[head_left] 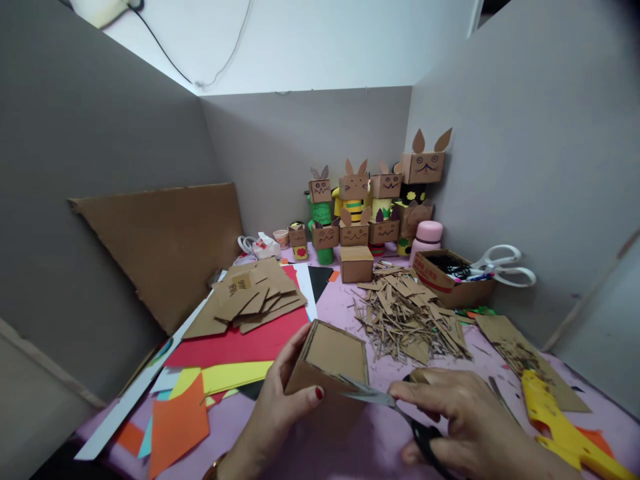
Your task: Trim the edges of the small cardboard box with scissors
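My left hand (285,410) is closed around a small cardboard box (337,353), its thumb on the near side and its fingers along the left side. The box is tilted with its top facing up and toward me. In my right hand (465,413) is a pair of scissors (370,395) with black handles. The metal blades reach left, with their tips at the near top edge of the box. Whether the tips touch or cut the edge, I cannot tell. The lower part of the box is in shadow.
Cardboard scraps (400,313) lie heaped beyond the box, near a small closed box (357,265). Cardboard sheets (260,293) and coloured paper (180,427) cover the left. A yellow glue gun (555,427) lies right. Cardboard animal figures (354,190) stand at the back beside a pink bottle (427,240).
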`<state>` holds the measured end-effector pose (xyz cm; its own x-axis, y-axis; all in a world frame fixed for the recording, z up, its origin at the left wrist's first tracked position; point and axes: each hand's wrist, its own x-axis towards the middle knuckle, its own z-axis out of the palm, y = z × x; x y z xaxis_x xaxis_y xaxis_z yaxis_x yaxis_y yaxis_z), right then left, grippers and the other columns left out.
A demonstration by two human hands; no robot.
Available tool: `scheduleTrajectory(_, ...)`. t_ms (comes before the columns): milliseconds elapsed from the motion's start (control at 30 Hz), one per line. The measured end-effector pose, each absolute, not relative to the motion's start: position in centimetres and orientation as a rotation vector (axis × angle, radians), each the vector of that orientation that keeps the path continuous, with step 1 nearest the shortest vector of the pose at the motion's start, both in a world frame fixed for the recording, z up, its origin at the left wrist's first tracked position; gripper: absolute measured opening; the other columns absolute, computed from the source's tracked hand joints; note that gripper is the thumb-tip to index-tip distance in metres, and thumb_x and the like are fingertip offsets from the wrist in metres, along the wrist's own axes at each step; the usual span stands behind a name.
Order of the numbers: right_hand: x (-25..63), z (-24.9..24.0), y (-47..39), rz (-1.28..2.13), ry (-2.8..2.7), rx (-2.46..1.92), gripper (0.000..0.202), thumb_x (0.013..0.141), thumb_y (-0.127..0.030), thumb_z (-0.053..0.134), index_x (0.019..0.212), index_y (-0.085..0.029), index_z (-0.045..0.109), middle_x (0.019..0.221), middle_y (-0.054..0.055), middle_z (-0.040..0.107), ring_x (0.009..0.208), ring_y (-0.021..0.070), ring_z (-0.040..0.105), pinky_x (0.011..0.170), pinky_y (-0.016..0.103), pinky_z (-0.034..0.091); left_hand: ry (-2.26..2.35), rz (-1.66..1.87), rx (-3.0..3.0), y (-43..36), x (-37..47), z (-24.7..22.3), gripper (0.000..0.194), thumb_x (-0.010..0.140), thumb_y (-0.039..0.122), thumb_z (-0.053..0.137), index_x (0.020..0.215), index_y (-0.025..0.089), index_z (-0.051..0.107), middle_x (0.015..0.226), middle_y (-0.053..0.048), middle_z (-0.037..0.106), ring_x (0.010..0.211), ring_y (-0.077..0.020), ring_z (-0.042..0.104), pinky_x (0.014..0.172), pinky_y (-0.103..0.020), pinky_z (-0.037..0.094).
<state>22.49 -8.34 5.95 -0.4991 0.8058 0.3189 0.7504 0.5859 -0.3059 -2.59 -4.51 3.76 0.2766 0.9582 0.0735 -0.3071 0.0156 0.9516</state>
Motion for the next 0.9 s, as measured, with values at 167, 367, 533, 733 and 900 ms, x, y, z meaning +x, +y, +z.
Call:
scheduleTrajectory(167, 22.43, 5.96, -8.39, 0.140, -2.424, -1.268, 0.043, 0.066, -0.033, 0.079, 0.108, -0.027, 0.071, 0.069, 0.003, 0.069, 0.060, 0.0199, 0.064, 0.051, 0.026, 0.037, 0.764, 1.149, 1.148, -4.62, -2.53, 3.80, 0.082, 0.062, 0.034, 0.081, 0.134, 0.023, 0.042, 0.144, -0.013, 0.049, 0.128, -0.0343, 0.048, 0.100, -0.039, 0.045)
scheduleTrajectory(367, 22.53, 5.76, -8.71, 0.091, -2.390, -1.250, 0.048, 0.064, -0.027, 0.078, 0.111, -0.025, 0.070, 0.077, 0.007, 0.071, 0.065, 0.0245, 0.067, 0.052, 0.028, 0.039, 0.860, 1.222, 1.183, -5.00, -1.98, 4.05, 0.078, 0.059, 0.035, 0.083, 0.129, 0.022, 0.050, 0.136, -0.012, 0.057, 0.120, -0.0329, 0.055, 0.091, -0.034, 0.051)
scheduleTrajectory(533, 22.71, 5.77, -8.72, 0.073, -2.377, -1.193, 0.037, 0.065, -0.040, 0.079, 0.100, -0.028, 0.072, 0.068, 0.003, 0.070, 0.058, 0.0193, 0.065, 0.050, 0.026, 0.034, 0.831, 1.182, 1.144, -5.17, -1.93, 3.84, 0.083, 0.058, 0.038, 0.083, 0.132, 0.023, 0.047, 0.139, -0.012, 0.055, 0.124, -0.0357, 0.051, 0.097, -0.039, 0.047)
scheduleTrajectory(733, 22.71, 5.37, -8.47, 0.035, -2.396, -1.202, 0.031, 0.070, -0.047, 0.076, 0.094, -0.027, 0.073, 0.059, 0.000, 0.068, 0.052, 0.0151, 0.061, 0.048, 0.024, 0.033, 0.766, 1.190, 1.088, -5.21, -1.67, 3.85, 0.082, 0.059, 0.036, 0.083, 0.132, 0.024, 0.047, 0.141, -0.012, 0.053, 0.129, -0.0355, 0.047, 0.102, -0.042, 0.043)
scheduleTrajectory(900, 22.75, 5.27, -8.40, 0.084, -2.373, -1.250, 0.039, 0.067, -0.031, 0.079, 0.105, -0.029, 0.071, 0.072, 0.002, 0.070, 0.062, 0.0195, 0.065, 0.053, 0.026, 0.039, 0.845, 1.215, 1.196, -5.04, -1.80, 4.11, 0.081, 0.058, 0.037, 0.083, 0.130, 0.022, 0.050, 0.136, -0.012, 0.057, 0.123, -0.0331, 0.052, 0.096, -0.036, 0.048)
